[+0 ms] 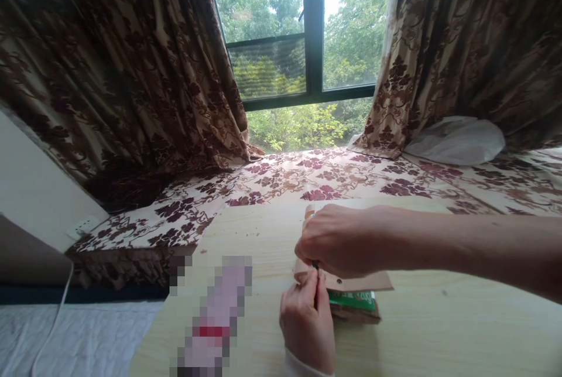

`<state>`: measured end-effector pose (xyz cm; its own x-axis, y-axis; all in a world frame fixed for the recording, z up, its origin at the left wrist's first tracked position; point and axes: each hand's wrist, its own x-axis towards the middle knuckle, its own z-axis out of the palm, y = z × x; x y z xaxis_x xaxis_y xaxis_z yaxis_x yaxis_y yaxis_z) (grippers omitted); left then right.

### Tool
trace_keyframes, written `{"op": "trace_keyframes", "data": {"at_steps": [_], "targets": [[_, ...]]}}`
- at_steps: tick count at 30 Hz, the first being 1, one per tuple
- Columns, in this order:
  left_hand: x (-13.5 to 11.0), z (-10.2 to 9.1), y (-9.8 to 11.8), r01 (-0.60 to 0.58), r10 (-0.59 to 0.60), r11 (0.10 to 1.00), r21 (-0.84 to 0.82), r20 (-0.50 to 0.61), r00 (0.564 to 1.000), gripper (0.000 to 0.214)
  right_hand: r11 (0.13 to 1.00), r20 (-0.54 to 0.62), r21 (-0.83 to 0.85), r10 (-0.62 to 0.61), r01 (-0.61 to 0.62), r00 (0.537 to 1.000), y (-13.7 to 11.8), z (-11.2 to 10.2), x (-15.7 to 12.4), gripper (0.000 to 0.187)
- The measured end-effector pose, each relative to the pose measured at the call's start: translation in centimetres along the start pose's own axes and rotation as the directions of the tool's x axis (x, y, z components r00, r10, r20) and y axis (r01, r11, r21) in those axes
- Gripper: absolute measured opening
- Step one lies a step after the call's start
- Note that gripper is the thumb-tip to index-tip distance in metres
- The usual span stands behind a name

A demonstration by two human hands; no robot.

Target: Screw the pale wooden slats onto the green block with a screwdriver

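Observation:
My right hand [336, 242] is closed in a fist above a flat tan piece [369, 282] with a small dark hole in it. What the fist wraps round is hidden. My left hand [307, 321] is just below, thumb and fingers pinched together against a small dark piece [315, 264] under the right fist; its kind cannot be made out. A light tan end [309, 211] shows beyond the right knuckles. Under the tan piece lies a green printed packet [353, 300], with a brown edge [357, 314] beneath it.
The hands work over a pale wooden tabletop [439, 330]. A pixelated pink object [223, 301] lies at the left. Beyond is a floral-covered ledge [325, 175] with a white plastic bag [456, 140], below a window [314, 26] between patterned curtains [132, 61].

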<state>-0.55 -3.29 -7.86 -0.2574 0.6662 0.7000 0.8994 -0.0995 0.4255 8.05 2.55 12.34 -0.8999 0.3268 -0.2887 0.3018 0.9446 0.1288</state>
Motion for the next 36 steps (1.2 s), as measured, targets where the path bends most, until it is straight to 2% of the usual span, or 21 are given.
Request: {"op": "trace_keyframes", "data": {"at_steps": [4, 8, 13, 16, 19, 23, 25, 29, 31, 36], "targets": [[0.0, -0.1, 0.0, -0.006, 0.006, 1.0, 0.001, 0.009, 1.0, 0.025, 0.998, -0.09, 0.022, 0.06, -0.059, 0.994, 0.3, 0.8, 0.3, 0.014], [0.0, -0.2, 0.0, -0.015, 0.016, 1.0, -0.004, 0.017, 1.0, 0.023, 0.991, -0.068, 0.045, 0.132, -0.129, 0.989, 0.5, 0.5, 0.0, 0.017], [0.2, -0.4, 0.3, -0.014, 0.014, 1.0, -0.007, 0.013, 1.0, 0.023, 1.0, -0.004, -0.019, -0.003, 0.003, 1.0, 0.1, -0.5, 0.0, 0.018], [0.4, -0.5, 0.3, -0.011, 0.011, 1.0, -0.003, 0.023, 1.0, 0.023, 1.0, 0.013, -0.002, -0.015, 0.015, 1.0, 0.0, -0.4, 0.3, 0.017], [0.3, -0.5, 0.3, -0.008, 0.008, 1.0, -0.004, 0.031, 0.999, 0.021, 0.997, -0.025, 0.035, 0.065, -0.065, 0.998, 0.2, 0.1, 0.5, 0.013], [0.0, -0.3, 0.1, -0.003, 0.003, 1.0, -0.014, 0.032, 0.999, 0.021, 0.982, -0.046, 0.059, 0.181, -0.179, 0.982, 0.5, 0.3, 0.3, 0.018], [0.0, -0.2, 0.1, 0.0, 0.0, 1.0, -0.018, 0.028, 1.0, 0.021, 0.987, -0.04, 0.025, 0.16, -0.159, 0.986, 0.5, 0.1, 0.1, 0.016], [0.1, -0.2, 0.2, 0.005, -0.005, 1.0, -0.013, 0.009, 1.0, 0.024, 1.0, -0.033, -0.024, 0.004, -0.005, 0.999, -0.2, -0.3, -0.2, 0.012], [0.2, -0.2, 0.3, 0.007, -0.007, 1.0, -0.008, 0.007, 1.0, 0.026, 0.999, -0.021, -0.03, -0.029, 0.028, 0.999, -0.5, -0.3, -0.2, 0.013], [0.2, -0.1, 0.2, 0.015, -0.015, 1.0, -0.004, 0.018, 1.0, 0.026, 0.997, -0.033, -0.02, 0.075, -0.076, 0.997, -0.3, 0.3, -0.1, 0.012]]}}
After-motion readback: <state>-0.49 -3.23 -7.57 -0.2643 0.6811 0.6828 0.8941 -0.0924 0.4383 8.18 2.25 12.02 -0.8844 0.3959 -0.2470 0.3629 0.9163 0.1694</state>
